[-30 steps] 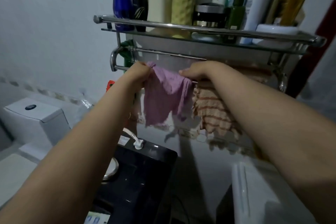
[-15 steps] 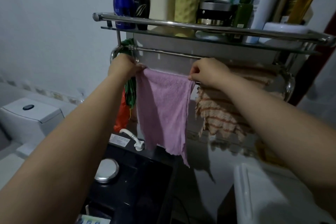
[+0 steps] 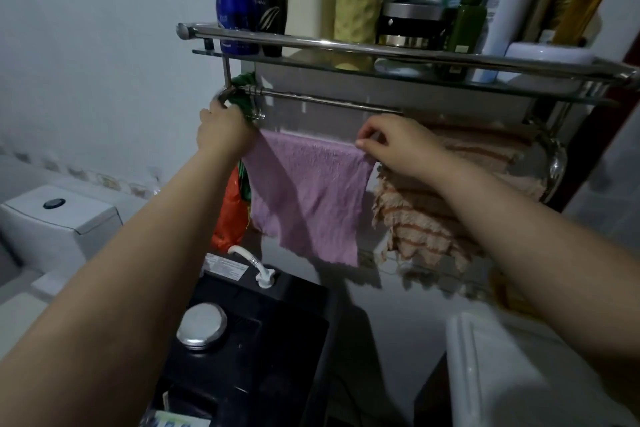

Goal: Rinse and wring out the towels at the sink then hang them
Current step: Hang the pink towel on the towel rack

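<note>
A pink towel (image 3: pixel 308 194) hangs spread flat over the lower bar of a metal wall rack (image 3: pixel 346 107). My left hand (image 3: pixel 223 132) holds the towel's top left corner at the bar; its fingers are hidden behind the hand. My right hand (image 3: pixel 388 142) pinches the top right corner between thumb and fingers. Beside it on the right, an orange-striped beige towel (image 3: pixel 422 225) hangs from the same bar.
The glass shelf (image 3: pixel 398 69) above holds several bottles and jars. A black appliance (image 3: pixel 249 333) with a silver knob stands below. A toilet cistern (image 3: pixel 59 215) is at the left, a white basin edge (image 3: pixel 502 367) at lower right, orange and green cloth (image 3: pixel 232 215) hangs left.
The pink towel went from a bunched clump to spread flat along the bar. My hands moved apart, drawing its top corners outward.
</note>
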A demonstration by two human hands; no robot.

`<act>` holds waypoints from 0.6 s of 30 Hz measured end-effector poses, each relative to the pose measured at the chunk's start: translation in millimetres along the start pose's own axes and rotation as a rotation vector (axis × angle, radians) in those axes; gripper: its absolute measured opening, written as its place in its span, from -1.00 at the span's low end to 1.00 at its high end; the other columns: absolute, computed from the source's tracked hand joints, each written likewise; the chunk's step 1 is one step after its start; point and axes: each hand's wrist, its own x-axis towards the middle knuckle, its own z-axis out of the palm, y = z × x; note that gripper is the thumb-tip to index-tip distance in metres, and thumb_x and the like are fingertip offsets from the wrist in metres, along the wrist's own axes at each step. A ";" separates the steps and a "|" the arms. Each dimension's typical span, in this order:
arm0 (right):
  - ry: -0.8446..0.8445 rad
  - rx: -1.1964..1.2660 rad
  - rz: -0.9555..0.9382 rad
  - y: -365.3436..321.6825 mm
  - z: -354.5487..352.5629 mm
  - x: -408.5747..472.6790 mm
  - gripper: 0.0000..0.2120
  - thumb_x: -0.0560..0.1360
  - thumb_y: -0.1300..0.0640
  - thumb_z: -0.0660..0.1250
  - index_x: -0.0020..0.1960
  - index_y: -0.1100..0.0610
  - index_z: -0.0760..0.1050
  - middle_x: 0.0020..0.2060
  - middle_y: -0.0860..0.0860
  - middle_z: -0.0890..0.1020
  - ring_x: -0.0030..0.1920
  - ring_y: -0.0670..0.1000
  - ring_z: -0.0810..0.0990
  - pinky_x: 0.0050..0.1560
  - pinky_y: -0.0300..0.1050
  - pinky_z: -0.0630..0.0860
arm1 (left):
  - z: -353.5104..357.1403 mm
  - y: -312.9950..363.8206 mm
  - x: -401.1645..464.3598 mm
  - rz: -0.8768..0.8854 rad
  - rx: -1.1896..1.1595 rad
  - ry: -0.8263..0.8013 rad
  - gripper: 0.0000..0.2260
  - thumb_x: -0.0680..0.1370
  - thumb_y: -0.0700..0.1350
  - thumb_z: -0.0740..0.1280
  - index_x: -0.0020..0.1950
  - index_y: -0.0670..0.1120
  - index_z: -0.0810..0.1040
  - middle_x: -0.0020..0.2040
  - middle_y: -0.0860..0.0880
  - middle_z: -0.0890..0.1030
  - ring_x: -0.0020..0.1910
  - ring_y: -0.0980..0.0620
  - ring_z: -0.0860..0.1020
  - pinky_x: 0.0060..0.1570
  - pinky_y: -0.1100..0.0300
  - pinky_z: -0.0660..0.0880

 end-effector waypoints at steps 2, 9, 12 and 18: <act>-0.106 -0.083 -0.080 -5.1 2.1 0.8 -0.75 0.52 -0.04 0.30 0.17 0.00 0.53 0.07 -0.01 0.59 0.02 0.01 0.54 0.02 -0.06 0.50 | 8.4 1.0 -19.7 0.177 -0.064 0.241 -0.73 0.54 -0.12 0.21 0.15 -0.22 0.52 0.23 -0.25 0.45 0.16 -0.27 0.42 0.01 -0.10 0.42; 0.049 -0.325 0.038 -3.3 2.7 -7.6 -0.78 0.52 -0.08 0.29 0.06 0.02 0.56 0.02 0.05 0.64 0.06 0.12 0.58 -0.12 -0.07 0.41 | 45.6 -11.3 -38.7 0.408 -0.096 0.260 -0.63 0.64 0.06 0.08 0.23 -0.15 0.50 0.18 -0.19 0.51 0.20 -0.17 0.41 0.13 -0.04 0.40; -0.013 -0.312 0.151 0.1 -6.2 -10.9 -0.79 0.50 -0.09 0.32 0.01 0.03 0.56 0.00 0.06 0.64 0.03 0.13 0.58 -0.16 -0.10 0.36 | 45.5 -17.8 -28.3 0.395 -0.060 0.215 -0.61 0.63 0.08 0.08 0.28 -0.15 0.46 0.24 -0.22 0.47 0.27 -0.21 0.36 0.23 -0.08 0.36; 0.264 -0.265 0.082 6.3 -11.8 -24.4 -0.79 0.54 0.00 0.27 0.03 0.10 0.58 -0.01 0.09 0.62 0.04 0.15 0.55 -0.03 -0.02 0.43 | 44.2 -19.1 -26.8 0.316 -0.081 0.114 -0.53 0.59 0.18 0.14 0.41 -0.05 0.36 0.43 -0.22 0.29 0.49 -0.26 0.07 0.44 -0.18 0.16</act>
